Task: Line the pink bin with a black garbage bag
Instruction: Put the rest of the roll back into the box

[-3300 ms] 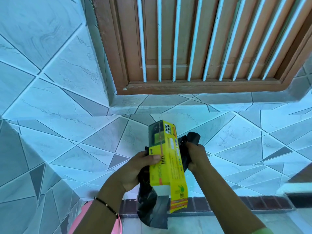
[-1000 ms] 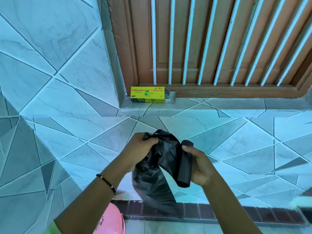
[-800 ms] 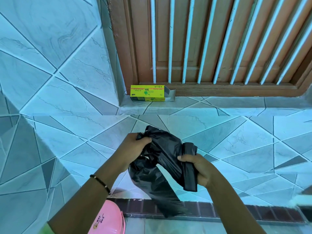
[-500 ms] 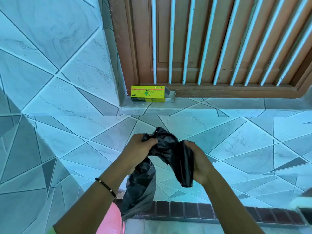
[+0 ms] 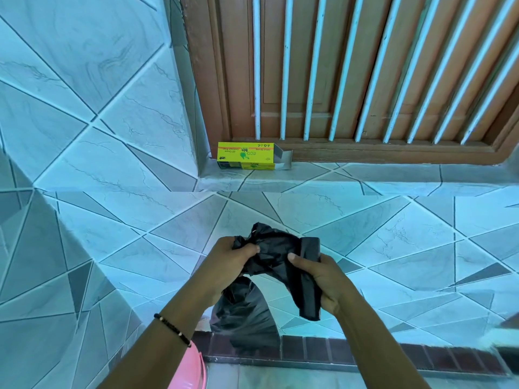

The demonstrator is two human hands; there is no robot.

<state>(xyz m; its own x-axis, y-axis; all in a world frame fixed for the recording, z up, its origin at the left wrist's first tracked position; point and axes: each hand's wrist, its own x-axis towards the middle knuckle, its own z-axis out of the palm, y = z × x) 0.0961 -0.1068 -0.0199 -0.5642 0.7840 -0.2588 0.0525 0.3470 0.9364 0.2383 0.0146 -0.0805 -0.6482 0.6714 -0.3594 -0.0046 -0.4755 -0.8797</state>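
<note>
1. a person stands at a tiled wall below a barred wooden window, both hands raised with a black bag (image 5: 269,248) stretched between them.
2. the left hand (image 5: 230,262) is clamped on a crumpled bunch of the bag, thumb pressed over the film; a loose length hangs from that fist toward the floor.
3. the right hand (image 5: 320,276) has its fingers closed round the roll (image 5: 309,279), a flat dark bundle that sticks out above and below the palm, thumb on top.
4. the pink bin (image 5: 188,369) shows only as a rim at the bottom edge, under the left forearm and apart from the bag.
5. a yellow box (image 5: 244,160) lies on the sill (image 5: 365,175) with its end flap open, well clear of both hands.
6. the step in hand looks like parting 1 bag from the roll; whether the 2 are already torn apart cannot be told.
7. the next move likely calls for a firm pull apart, then setting the roll down, finding the bag's mouth, shaking it open and lowering it into the bin.
</note>
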